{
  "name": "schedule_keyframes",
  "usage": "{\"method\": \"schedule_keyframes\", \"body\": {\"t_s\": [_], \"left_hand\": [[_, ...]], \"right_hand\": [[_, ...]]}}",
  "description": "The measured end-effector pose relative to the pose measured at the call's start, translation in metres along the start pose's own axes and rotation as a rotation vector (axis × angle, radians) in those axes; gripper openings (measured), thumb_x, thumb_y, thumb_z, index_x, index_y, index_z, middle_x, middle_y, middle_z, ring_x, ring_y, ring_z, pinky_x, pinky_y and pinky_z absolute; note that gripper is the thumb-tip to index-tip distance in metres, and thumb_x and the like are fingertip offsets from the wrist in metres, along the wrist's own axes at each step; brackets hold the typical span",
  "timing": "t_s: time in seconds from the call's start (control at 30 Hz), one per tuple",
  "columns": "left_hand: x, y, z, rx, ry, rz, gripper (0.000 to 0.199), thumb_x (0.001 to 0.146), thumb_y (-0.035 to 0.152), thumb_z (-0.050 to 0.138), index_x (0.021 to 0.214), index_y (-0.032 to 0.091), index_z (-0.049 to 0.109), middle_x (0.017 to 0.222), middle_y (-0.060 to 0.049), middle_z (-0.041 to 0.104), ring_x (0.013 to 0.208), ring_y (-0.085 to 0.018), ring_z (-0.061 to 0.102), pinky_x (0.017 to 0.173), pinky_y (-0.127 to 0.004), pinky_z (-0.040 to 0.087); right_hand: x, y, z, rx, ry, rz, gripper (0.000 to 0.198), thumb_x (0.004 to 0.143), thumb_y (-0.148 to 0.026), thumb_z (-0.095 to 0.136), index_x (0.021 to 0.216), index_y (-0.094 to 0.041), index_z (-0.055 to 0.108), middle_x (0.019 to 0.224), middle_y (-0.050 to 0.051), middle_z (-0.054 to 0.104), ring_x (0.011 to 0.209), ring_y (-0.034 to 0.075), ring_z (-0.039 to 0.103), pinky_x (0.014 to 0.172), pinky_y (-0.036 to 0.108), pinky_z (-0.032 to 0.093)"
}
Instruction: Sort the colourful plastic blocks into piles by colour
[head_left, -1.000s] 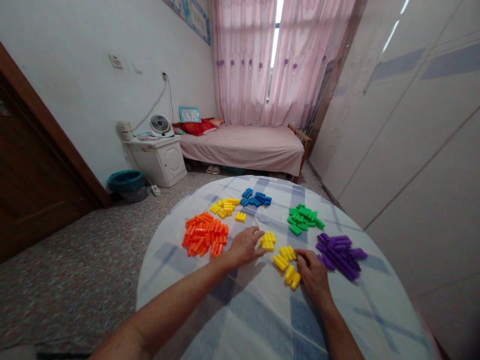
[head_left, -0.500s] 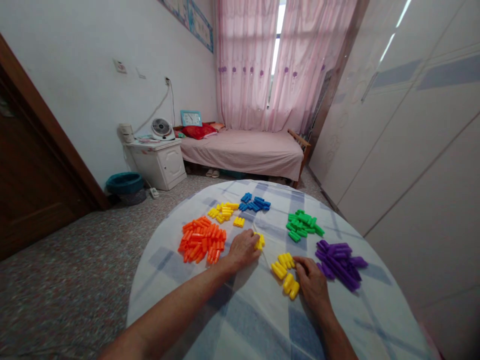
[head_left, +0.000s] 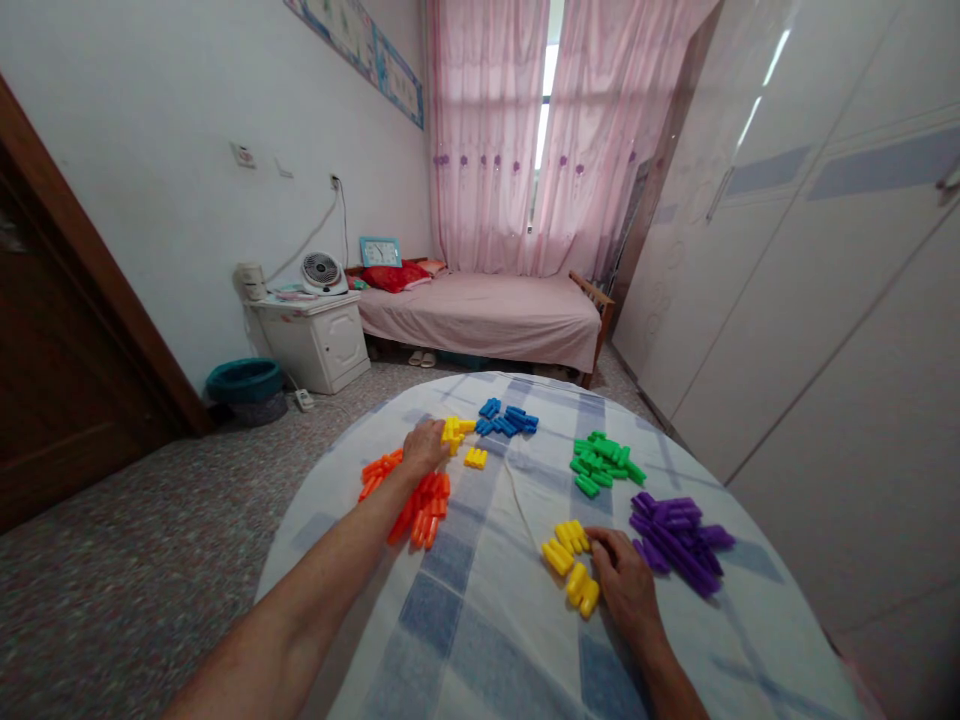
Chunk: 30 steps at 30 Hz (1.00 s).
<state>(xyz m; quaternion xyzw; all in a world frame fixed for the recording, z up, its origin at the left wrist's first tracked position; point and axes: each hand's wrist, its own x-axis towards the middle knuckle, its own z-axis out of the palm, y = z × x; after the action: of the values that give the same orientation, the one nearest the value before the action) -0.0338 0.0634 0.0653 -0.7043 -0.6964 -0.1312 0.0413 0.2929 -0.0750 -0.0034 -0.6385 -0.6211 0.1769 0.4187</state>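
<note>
Cloth-covered counter point(head_left: 510, 640) bears blocks point(head_left: 600, 460) in five colours; left hand point(head_left: 425, 445) hides its fingertips; whether it or right hand point(head_left: 624, 575) grips is unclear.

No word, brand or number legible. Blue-framed clock point(head_left: 381, 252) by the bed point(head_left: 487, 306): marks around a white dial, too small to read; pointers too fine for a sure time. Wall poster point(head_left: 399, 82), high up: panels with pale, blurred shapes, unreadable. Wall plate point(head_left: 243, 155), lower and further left: small reddish mark, unclear.
</note>
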Motion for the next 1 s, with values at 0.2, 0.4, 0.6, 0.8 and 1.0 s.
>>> {"method": "schedule_keyframes", "body": {"t_s": [0.2,0.4,0.6,0.8,1.0], "left_hand": [[-0.014,0.018,0.004,-0.017,0.078,0.138,0.039,0.081,0.021,0.053,0.120,0.019,0.050,0.131,-0.011,0.047,0.123,-0.024,0.041,0.100,-0.037,0.036],[-0.025,0.058,0.020,0.007,-0.055,0.446,0.024,0.084,0.021,0.048,0.104,0.020,0.061,0.117,-0.010,0.057,0.115,-0.022,0.047,0.098,-0.036,0.040],[-0.017,0.068,0.032,0.038,-0.124,0.379,0.028,0.085,0.014,0.039,0.097,0.014,0.064,0.100,-0.013,0.062,0.098,-0.023,0.058,0.086,-0.037,0.046],[-0.006,0.066,0.033,0.021,-0.159,0.401,0.027,0.086,0.014,0.040,0.096,0.015,0.065,0.097,-0.013,0.063,0.098,-0.023,0.059,0.086,-0.036,0.045],[0.000,0.063,0.023,-0.065,-0.116,0.430,0.027,0.079,0.014,0.051,0.102,0.019,0.064,0.103,-0.010,0.062,0.103,-0.022,0.056,0.089,-0.034,0.045]], "right_hand": [[0.000,-0.004,0.001,0.022,0.028,0.024,0.033,0.077,-0.038,0.043,0.087,-0.017,0.067,0.092,0.008,0.067,0.088,0.022,0.061,0.081,0.036,0.046],[-0.001,-0.002,0.001,0.014,0.027,0.028,0.035,0.076,-0.038,0.043,0.089,-0.017,0.067,0.093,0.009,0.067,0.089,0.023,0.061,0.081,0.036,0.046],[0.001,0.006,0.002,-0.005,-0.003,0.000,0.036,0.078,-0.039,0.042,0.090,-0.017,0.067,0.095,0.009,0.067,0.091,0.023,0.061,0.083,0.036,0.046],[0.001,0.008,0.002,-0.018,-0.021,-0.010,0.035,0.080,-0.039,0.041,0.090,-0.017,0.066,0.096,0.009,0.067,0.091,0.023,0.060,0.083,0.036,0.046],[0.001,0.010,0.001,-0.029,-0.012,-0.018,0.035,0.079,-0.039,0.042,0.091,-0.017,0.066,0.096,0.009,0.067,0.092,0.022,0.061,0.082,0.036,0.046]]}}
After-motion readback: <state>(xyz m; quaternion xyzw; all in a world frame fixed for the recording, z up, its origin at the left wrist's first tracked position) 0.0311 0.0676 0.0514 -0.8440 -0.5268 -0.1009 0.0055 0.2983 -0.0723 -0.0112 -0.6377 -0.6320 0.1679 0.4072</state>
